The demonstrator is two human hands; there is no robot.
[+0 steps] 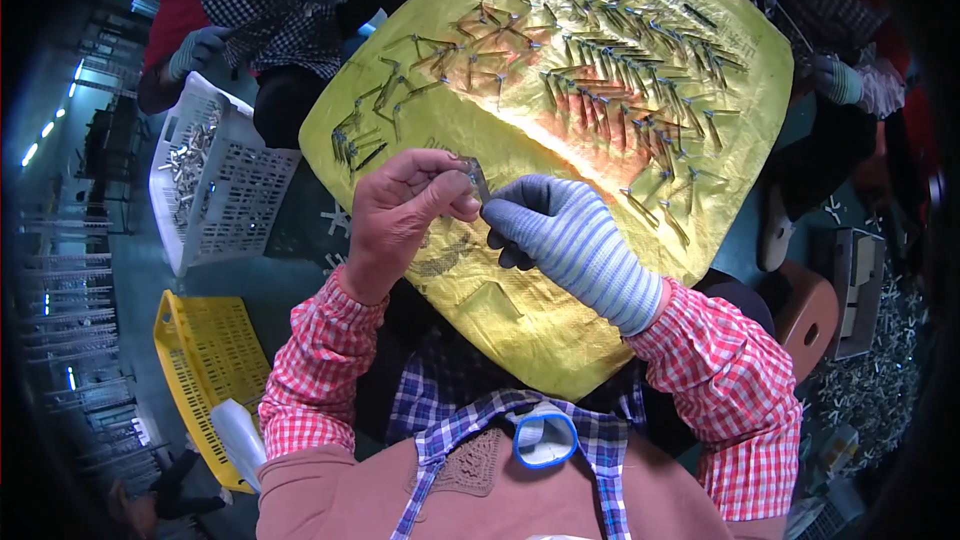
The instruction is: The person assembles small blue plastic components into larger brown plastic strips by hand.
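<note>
Above the near part of the yellow-covered work surface (480, 345), my bare left hand (400, 210) pinches a small, dark metal strip piece (474, 178) between thumb and fingers. My right hand (575, 240), in a blue-and-white striped glove with dark fingertips, closes on the lower end of the same piece. Beyond my hands lie many slender hinged metal pieces (610, 90), most spread in V shapes with small blue bits at the joints. A loose cluster of them (350, 140) lies to the left of the surface.
A white crate (240, 200) holding metal parts stands at the left, with a yellow crate (215, 350) nearer me. Gloved co-workers' hands (197, 50) show at the far left and far right (838, 80). A brown stool (805, 320) and scattered metal parts (865, 390) are on the right.
</note>
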